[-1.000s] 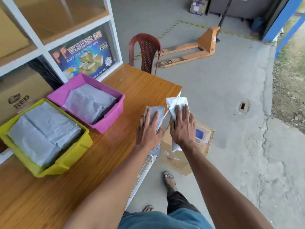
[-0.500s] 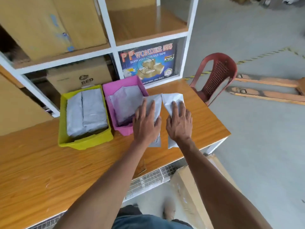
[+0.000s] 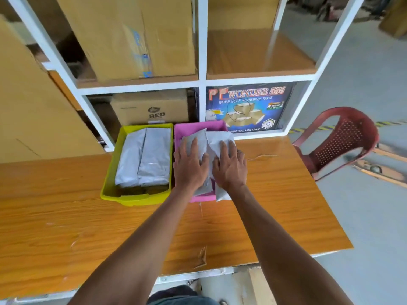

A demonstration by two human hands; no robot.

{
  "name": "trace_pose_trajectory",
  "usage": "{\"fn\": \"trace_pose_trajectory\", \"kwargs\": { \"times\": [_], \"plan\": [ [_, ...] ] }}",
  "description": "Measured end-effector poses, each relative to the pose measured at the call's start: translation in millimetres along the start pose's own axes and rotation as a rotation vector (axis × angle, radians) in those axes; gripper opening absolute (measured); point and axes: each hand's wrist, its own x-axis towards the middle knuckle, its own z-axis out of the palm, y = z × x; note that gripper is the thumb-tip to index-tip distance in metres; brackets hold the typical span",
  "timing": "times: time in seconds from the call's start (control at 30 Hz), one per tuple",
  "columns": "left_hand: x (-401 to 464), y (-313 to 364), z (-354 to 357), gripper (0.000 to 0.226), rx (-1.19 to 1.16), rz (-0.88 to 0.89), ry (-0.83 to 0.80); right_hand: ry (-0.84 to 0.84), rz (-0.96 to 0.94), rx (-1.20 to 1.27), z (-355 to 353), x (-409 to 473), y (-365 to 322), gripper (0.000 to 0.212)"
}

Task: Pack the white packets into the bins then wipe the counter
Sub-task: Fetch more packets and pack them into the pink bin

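Note:
A pink bin (image 3: 199, 127) and a yellow bin (image 3: 132, 199) stand side by side at the back of the wooden counter (image 3: 275, 205). The yellow bin holds grey-white packets (image 3: 143, 159) packed side by side. My left hand (image 3: 190, 167) holds a white packet (image 3: 197, 137) low over the pink bin, fingers spread on top of it. Beside it, my right hand (image 3: 230, 169) holds a second white packet (image 3: 220, 140). The near end of that packet sticks out over the pink bin's front right corner.
A white shelf unit (image 3: 202, 80) rises right behind the bins, with cardboard boxes (image 3: 149, 108) and a tape poster (image 3: 246, 106) in its compartments. A red plastic chair (image 3: 343, 139) stands off the counter's right end. Concrete floor lies to the right.
Both hands have carried the two packets from beyond the counter's right end, across the counter, to over the pink bin. The view has swung left to face the shelf.

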Motion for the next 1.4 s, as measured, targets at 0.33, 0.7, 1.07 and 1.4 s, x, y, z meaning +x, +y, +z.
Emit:
{"fn": "trace_pose_trajectory", "kwargs": {
  "times": [0.33,0.7,1.07,1.4],
  "plan": [
    [64,-10,23,0.061,0.025,-0.042,-0.023,-0.099,0.041,-0.065,29,63,-19,0.059],
    [89,-24,53,0.057,0.15,0.008,-0.071,-0.226,-0.141,-0.202,69,92,-7,0.081],
    [68,-57,101,0.062,0.036,0.09,-0.154,-0.318,-0.242,-0.059,106,103,19,0.067],
    [90,-49,101,0.067,0.033,0.112,-0.087,-0.167,-0.281,0.157,121,112,24,0.065]
  ]
}}
